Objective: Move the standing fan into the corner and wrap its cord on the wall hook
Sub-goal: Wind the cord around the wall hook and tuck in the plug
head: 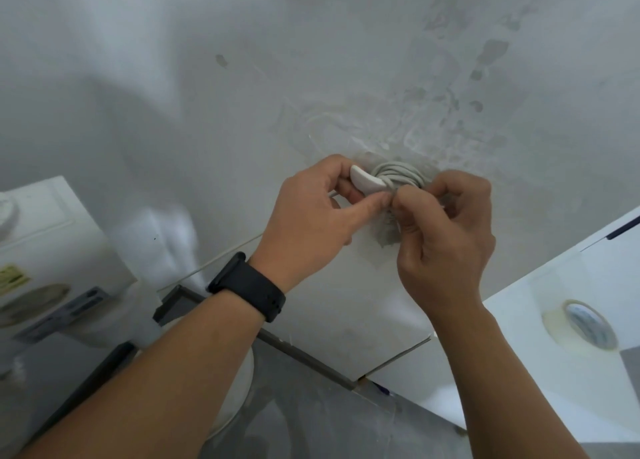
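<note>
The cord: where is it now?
Head view, centre: the cord is coiled round the wall hook, between the left hand and right hand.

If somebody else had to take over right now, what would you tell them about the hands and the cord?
Left hand: holds the white plastic wall hook.
Right hand: pinches the pale grey fan cord just below the hook.
Cord: several loops are already coiled round the hook; a strand runs down-left along the wall.
Fan: cannot tell from this view whether it stands in the corner.
Left: tuck in the last bit, let go.

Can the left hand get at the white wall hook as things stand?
Probably yes: the left hand is already at the wall hook, fingers curled round it, while the right hand pinches the cord beside it.
</note>
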Demonstrator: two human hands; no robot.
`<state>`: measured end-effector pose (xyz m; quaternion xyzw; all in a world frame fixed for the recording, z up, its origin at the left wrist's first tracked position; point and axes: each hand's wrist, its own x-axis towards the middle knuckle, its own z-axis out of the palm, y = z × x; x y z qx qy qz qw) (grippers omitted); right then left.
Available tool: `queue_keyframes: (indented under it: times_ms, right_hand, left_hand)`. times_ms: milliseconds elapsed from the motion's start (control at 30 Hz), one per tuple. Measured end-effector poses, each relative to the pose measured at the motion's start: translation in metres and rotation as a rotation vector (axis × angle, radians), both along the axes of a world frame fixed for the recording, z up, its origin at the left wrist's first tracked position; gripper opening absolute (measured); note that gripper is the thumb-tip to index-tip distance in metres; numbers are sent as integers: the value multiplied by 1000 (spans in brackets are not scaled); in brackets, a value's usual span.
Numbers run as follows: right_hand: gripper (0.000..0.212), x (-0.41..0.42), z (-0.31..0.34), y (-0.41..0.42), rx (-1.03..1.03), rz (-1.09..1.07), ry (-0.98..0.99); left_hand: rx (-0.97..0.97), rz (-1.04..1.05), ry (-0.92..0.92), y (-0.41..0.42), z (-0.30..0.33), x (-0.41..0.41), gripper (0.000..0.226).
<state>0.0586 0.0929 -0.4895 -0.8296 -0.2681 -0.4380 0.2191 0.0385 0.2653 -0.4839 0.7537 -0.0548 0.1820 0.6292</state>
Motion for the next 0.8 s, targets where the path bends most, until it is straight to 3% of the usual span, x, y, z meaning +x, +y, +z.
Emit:
queue_keyframes:
  times_ms: [100,200,367,800]
  right_hand:
    - [9,3,0,-6,8,97,-7]
    - [4,2,-5,-8,149,194,-10]
    - [5,-3,-7,1,229,132,41]
    - [8,-15,2,7,337,119,178]
  left_hand:
    - [-59,24,40,-3,2,2,25]
    - [-94,-4,57,-5,5,3,26]
    - [-93,-103,92,6,10,8,27]
    - [-107,-103,19,5,0,5,20]
